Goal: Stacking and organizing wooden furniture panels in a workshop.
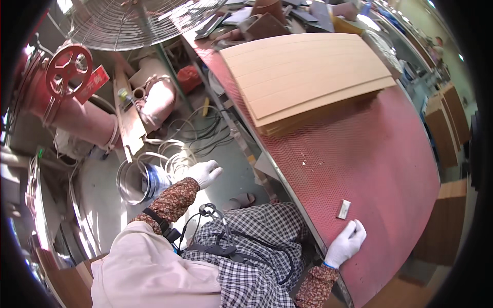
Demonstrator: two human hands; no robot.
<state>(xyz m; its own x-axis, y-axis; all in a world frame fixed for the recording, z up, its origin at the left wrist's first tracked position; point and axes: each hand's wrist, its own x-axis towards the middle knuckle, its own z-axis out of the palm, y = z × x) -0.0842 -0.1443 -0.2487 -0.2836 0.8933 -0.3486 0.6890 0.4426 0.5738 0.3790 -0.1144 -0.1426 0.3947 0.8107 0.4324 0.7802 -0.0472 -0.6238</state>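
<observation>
My left hand [205, 174], in a white glove, hangs in the air over the floor on the left, fingers loosely bent and slightly apart, with nothing seen in it. My right hand [347, 243], also gloved in white, is at the near part of the red table [380, 169]. Its fingers are a little bent and apart, and it holds nothing. Just beyond its fingertips lies a small white-and-grey rectangular block [343, 209], not touched. Farther back on the table a stack of light wood-coloured boards [308, 72] lies with its edges slightly uneven.
Loose scraps and offcuts [267, 25] pile up behind the boards. A large wire fan guard [138, 25] stands at the far left, near a red handwheel [69, 71] on a pipe. A blue-and-white bucket [154, 180] and coiled hoses sit on the floor. Brown panels [444, 220] stand right.
</observation>
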